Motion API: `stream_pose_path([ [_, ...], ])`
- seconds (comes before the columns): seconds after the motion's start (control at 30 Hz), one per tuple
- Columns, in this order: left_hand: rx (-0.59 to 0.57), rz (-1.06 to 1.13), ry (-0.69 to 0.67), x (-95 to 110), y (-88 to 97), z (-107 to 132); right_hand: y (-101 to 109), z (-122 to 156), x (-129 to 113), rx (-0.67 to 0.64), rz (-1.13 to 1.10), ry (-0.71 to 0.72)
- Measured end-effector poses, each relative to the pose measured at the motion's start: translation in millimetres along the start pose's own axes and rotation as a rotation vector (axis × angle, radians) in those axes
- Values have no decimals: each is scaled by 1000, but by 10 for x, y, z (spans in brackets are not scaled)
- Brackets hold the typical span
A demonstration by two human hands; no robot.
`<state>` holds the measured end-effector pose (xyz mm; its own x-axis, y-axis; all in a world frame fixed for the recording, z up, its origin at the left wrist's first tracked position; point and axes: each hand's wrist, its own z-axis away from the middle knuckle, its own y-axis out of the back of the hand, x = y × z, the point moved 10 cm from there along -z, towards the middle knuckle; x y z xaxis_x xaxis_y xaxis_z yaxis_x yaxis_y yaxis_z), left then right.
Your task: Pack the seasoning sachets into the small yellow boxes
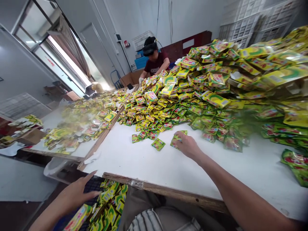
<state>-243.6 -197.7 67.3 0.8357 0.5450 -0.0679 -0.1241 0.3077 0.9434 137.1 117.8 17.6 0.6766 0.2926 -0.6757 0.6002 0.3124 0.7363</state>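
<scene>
The right hand [189, 146] is lying with its fingers pressed together on a small bunch of green-and-yellow sachets [176, 138] on the white tabletop [154, 166]. The bunch is showing just left of the fingertips, and I cannot tell whether the hand is gripping it. The left hand [80, 192], farther away with fingers spread, is hovering below the tabletop edge beside a bin of sachets [109, 205].

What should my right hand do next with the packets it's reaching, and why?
Probably close the right hand on the few packets under its fingers and slide them back to the table edge. They lie apart from the big pile on bare table, and the left hand hovers open over the crate of packets below that edge.
</scene>
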Motion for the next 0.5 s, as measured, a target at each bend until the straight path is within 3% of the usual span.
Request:
stream_pose_path([
  [0.1,43,234,-62,747,248,-370,41,2,32,23,-93,-27],
  [0.17,110,367,-167,1319,494,-668,78,-10,100,38,-177,-65],
  [0.23,215,474,-194,1745,742,-984,131,-27,158,66,-240,-85],
  [0.37,435,574,-45,2229,1066,-1606,231,-58,183,141,-286,-61],
  [0.5,475,688,-35,2718,1077,-2085,174,-68,202,125,-322,-98],
])
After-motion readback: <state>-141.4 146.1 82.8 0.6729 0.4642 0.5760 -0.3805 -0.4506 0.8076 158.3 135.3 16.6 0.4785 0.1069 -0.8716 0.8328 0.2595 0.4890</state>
